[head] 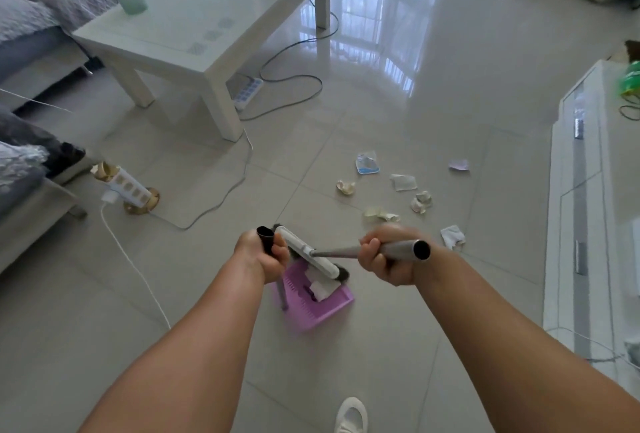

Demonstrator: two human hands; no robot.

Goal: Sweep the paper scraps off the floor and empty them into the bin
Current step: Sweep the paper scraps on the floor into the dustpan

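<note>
My left hand [261,255] grips the dark handle of a purple dustpan [313,304] that rests on the floor below it. In my right hand [386,261] is the grey metal broom handle [403,249]. The white broom head [311,252] lies across the dustpan's mouth, and a white paper scrap [318,288] sits inside the pan. Several crumpled paper scraps [420,202] lie scattered on the tiles beyond the broom, among them a blue-and-white wrapper [367,163] and a white piece [452,236] near my right hand. No bin is in view.
A white coffee table [194,41] stands at the back left, with a power strip [246,92] and cables under it. A sofa edge [31,190] and a tower socket [126,186] are at the left. A white cabinet [585,217] runs along the right. My shoe [351,415] is below.
</note>
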